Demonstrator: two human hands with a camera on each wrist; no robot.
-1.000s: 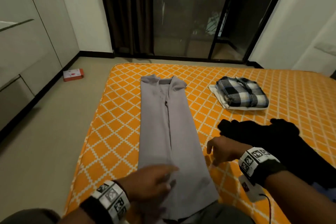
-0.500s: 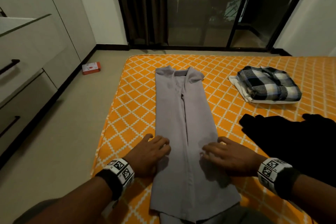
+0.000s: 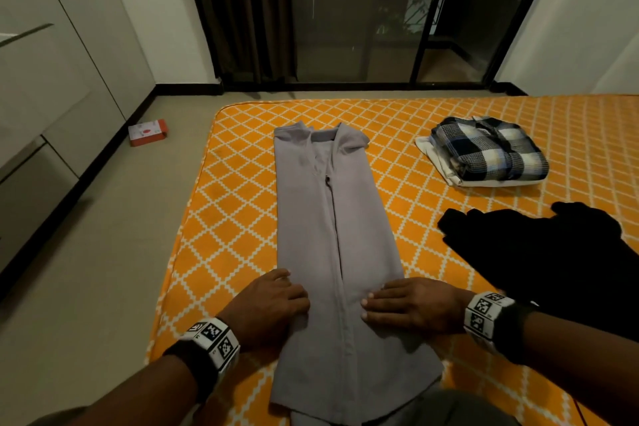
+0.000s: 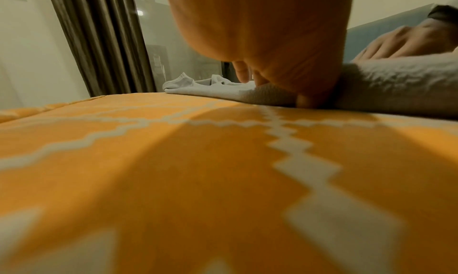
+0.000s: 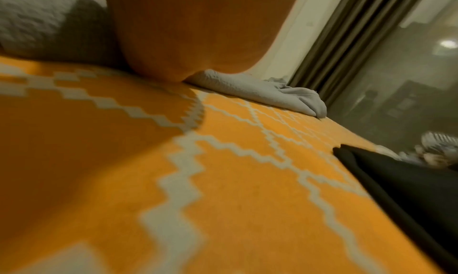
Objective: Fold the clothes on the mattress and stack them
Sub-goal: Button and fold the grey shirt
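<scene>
At the orange diamond-patterned mattress (image 3: pixel 242 218) edge, the left hand (image 3: pixel 273 308) and right hand (image 3: pixel 411 308) press flat, fingers released, on the long folded grey shirt (image 3: pixel 332 235), its hem cut off below.

Pale, plain walls (image 3: pixel 148 21) enclose a dim room. At the far side a dark brown curtain (image 3: pixel 242 10) hangs beside a black-framed sliding glass door (image 3: pixel 363 10), its panes dark and showing faint reflections. A black skirting board (image 3: pixel 69 197) runs along the foot of the walls. The floor (image 3: pixel 103 270) is laid with beige tiles, and a small red and white box (image 3: pixel 148 132) lies on it near the left side. Light grey cabinets with drawers (image 3: pixel 31 135) line the left wall.
</scene>
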